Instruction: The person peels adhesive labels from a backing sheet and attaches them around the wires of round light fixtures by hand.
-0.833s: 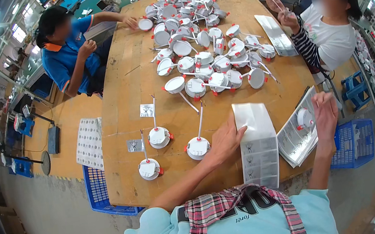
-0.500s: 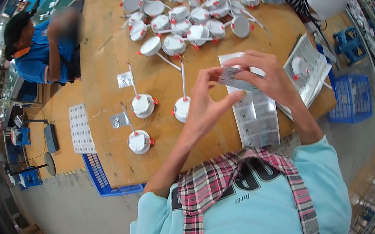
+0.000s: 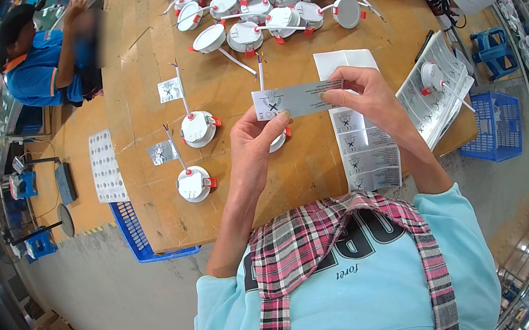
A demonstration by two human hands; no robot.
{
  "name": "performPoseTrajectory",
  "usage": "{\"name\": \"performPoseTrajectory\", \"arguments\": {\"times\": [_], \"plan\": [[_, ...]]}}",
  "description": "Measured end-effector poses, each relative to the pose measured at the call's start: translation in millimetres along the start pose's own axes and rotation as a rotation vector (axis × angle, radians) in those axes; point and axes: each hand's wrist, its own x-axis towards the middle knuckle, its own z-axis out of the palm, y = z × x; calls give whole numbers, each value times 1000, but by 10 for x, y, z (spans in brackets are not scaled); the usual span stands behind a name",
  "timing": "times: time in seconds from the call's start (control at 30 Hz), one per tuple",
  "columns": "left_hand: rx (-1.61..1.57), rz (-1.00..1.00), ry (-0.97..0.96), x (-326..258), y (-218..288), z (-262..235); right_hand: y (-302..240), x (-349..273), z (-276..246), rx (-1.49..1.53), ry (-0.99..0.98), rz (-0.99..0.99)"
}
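Note:
A silver label is stretched flat between my two hands above the table. My left hand pinches its left end between thumb and fingers. My right hand grips the right end the same way. Beneath the label and partly hidden by my left hand is a round white downlight, its cable rising past the label's upper edge. On the left lie two more downlights with silver flags round their cables. A silver label sheet lies below my right hand.
A pile of white downlights with red clips covers the far middle of the table. A stack of label sheets with a downlight on it lies at right. Blue crates stand by the table. Two people are across it.
The label was tilted and bunched between my close fingers; now it is spread flat and faces up. My left hand has turned, and the view has shifted a little.

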Motion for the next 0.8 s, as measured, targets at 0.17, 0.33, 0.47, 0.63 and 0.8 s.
{"name": "performPoseTrajectory", "arguments": {"times": [0.17,0.33,0.47,0.63,0.8], "plan": [[246,122,121,-47,-17,-108,-20,11,86,-120,42,2],[111,177,-12,-65,-60,-438,-38,-50,161,-173,46,-41],[-221,-37,-151,-66,-92,-403,-118,-63,275,-85,-10,-6],[-462,-216,-231,-47,-141,-408,-183,-80,362,210,-74,-45],[-474,-258,-313,-60,-89,-352,-121,-53,412,83,-87,-45]]}}
